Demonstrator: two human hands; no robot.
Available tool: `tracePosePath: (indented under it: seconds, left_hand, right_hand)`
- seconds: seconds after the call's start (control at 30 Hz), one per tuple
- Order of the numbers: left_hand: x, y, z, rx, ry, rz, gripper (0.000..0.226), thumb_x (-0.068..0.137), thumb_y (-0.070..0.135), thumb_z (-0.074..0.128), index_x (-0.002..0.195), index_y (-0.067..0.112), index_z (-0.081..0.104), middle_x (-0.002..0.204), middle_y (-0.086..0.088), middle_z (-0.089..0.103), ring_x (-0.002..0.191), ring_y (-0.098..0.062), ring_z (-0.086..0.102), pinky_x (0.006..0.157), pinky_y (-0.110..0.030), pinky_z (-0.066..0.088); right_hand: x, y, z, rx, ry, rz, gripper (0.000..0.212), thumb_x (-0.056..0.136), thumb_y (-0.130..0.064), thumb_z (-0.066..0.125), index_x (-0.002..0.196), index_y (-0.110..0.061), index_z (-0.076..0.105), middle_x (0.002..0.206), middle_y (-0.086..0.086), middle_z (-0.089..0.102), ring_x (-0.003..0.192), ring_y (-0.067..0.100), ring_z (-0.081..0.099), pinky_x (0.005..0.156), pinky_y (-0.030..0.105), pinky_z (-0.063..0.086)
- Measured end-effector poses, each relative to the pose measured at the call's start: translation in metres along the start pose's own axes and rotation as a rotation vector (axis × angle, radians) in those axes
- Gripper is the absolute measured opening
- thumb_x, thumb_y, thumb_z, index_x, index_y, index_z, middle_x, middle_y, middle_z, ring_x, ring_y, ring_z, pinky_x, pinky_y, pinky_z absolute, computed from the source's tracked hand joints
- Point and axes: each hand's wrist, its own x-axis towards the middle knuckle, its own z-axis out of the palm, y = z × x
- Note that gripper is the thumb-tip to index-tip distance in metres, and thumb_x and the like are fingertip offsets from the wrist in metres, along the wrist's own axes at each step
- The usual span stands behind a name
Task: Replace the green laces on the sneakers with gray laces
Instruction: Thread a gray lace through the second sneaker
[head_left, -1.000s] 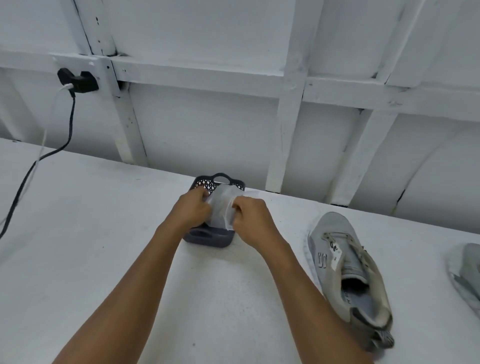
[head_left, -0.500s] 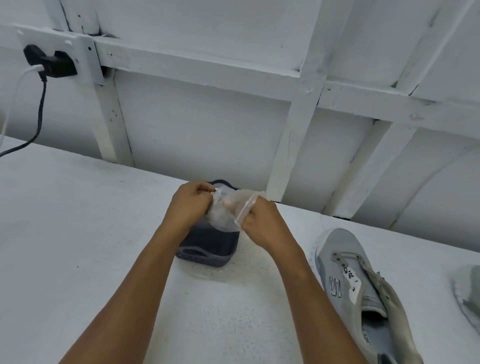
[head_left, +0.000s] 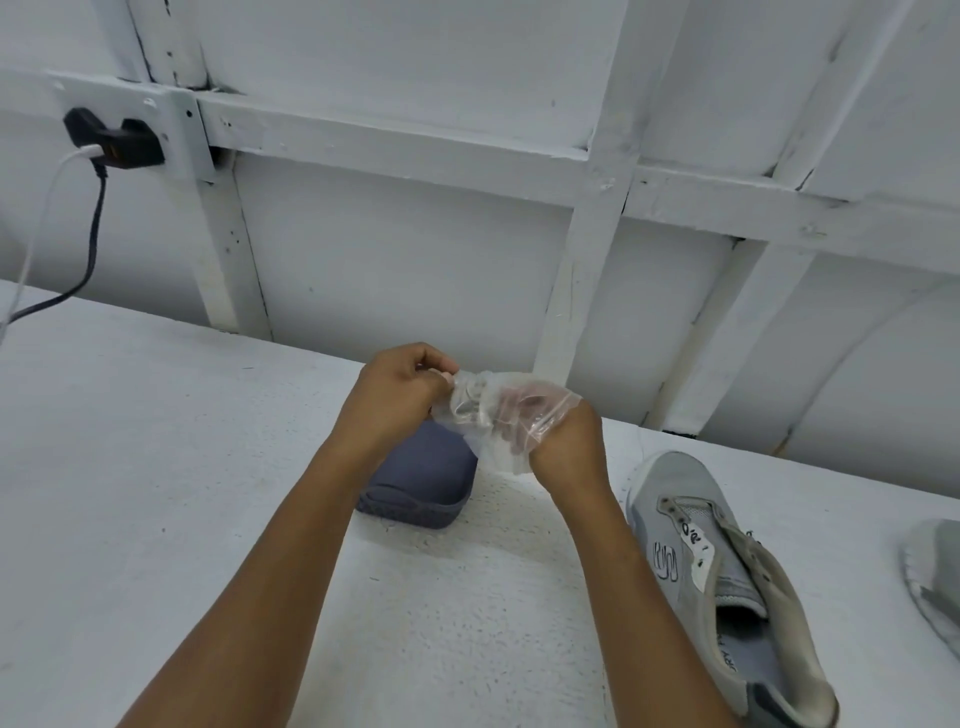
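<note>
1. The left hand (head_left: 400, 395) is pinching the left end of a plastic bag (head_left: 498, 421) with curled fingers, and the right hand (head_left: 566, 441) is gripping the bag's right edge, its fingers showing dimly through the plastic.
2. Compared with half a second ago, the bag is being stretched wider between the two hands, and the right hand is sitting lower and further right.
3. Something pale and bunched is showing inside the bag near the left hand; whether it is the gray laces cannot be told.
4. The bag is hanging just above a dark basket (head_left: 421, 483), which is standing on the table (head_left: 156, 467) close to the wall (head_left: 395, 270). Its handle, visible a second ago, is now being hidden by the hands and bag.
5. A gray sneaker (head_left: 727, 571) is lying just to the right of the right forearm, toe pointing to the wall, and a second sneaker (head_left: 935, 571) is being cut off by the frame's right edge.
6. The table's far edge is meeting the wall just behind the basket.
7. To the left of the arms the tabletop is stretching bare up to a black cord (head_left: 93, 234) and a white cord (head_left: 36, 223), both hanging from a plug (head_left: 111, 143) on the wall.
</note>
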Motion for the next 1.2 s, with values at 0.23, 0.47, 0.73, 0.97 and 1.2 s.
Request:
tracePosePath:
  seconds: [0.23, 0.47, 0.73, 0.97, 1.2]
  left_hand:
    - [0.0, -0.017, -0.005, 0.401, 0.201, 0.041, 0.021, 0.096, 0.011, 0.052, 0.11, 0.016, 0.068, 0.101, 0.001, 0.069, 0.073, -0.002, 0.054, 0.06, -0.013, 0.037]
    - [-0.018, -0.007, -0.017, 0.347, -0.295, 0.139, 0.073, 0.089, 0.008, 0.062, 0.149, 0.04, 0.035, 0.151, 0.016, 0.04, 0.132, -0.004, 0.04, 0.101, -0.022, 0.035]
    - [-0.025, -0.01, 0.004, 0.531, -0.07, 0.44, 0.015, 0.095, 0.025, 0.064, 0.103, 0.017, 0.075, 0.094, 0.004, 0.072, 0.089, -0.019, 0.065, 0.077, -0.032, 0.052]
    - [-0.011, -0.036, 0.005, 0.544, 0.106, 0.295, 0.029, 0.096, 0.017, 0.064, 0.123, 0.008, 0.069, 0.135, -0.009, 0.06, 0.12, -0.028, 0.057, 0.097, -0.024, 0.039]
    - [-0.012, -0.029, -0.002, 0.692, -0.276, 0.123, 0.012, 0.094, 0.008, 0.059, 0.087, 0.014, 0.066, 0.077, 0.001, 0.064, 0.074, -0.019, 0.059, 0.061, -0.021, 0.039]
  right_hand:
    - [-0.027, -0.012, -0.024, 0.39, 0.038, -0.07, 0.021, 0.089, 0.0, 0.066, 0.097, -0.018, 0.071, 0.095, -0.004, 0.074, 0.09, 0.012, 0.069, 0.079, 0.03, 0.057]
    - [-0.033, -0.018, -0.016, 0.451, -0.024, 0.055, 0.024, 0.092, -0.004, 0.063, 0.107, -0.022, 0.062, 0.088, -0.013, 0.075, 0.093, 0.024, 0.07, 0.089, 0.048, 0.054]
    - [-0.037, -0.024, -0.019, 0.513, 0.098, -0.02, 0.02, 0.097, -0.003, 0.055, 0.09, -0.022, 0.053, 0.088, 0.002, 0.073, 0.089, 0.026, 0.069, 0.08, 0.045, 0.056]
    - [-0.041, -0.018, -0.039, 0.786, 0.146, 0.035, 0.01, 0.102, -0.001, 0.047, 0.097, -0.009, 0.051, 0.095, 0.014, 0.07, 0.066, 0.014, 0.068, 0.066, 0.032, 0.06]
    - [-0.045, -0.018, -0.04, 0.895, 0.169, 0.097, 0.012, 0.102, -0.001, 0.047, 0.096, -0.011, 0.052, 0.092, 0.009, 0.072, 0.07, 0.016, 0.069, 0.069, 0.036, 0.059]
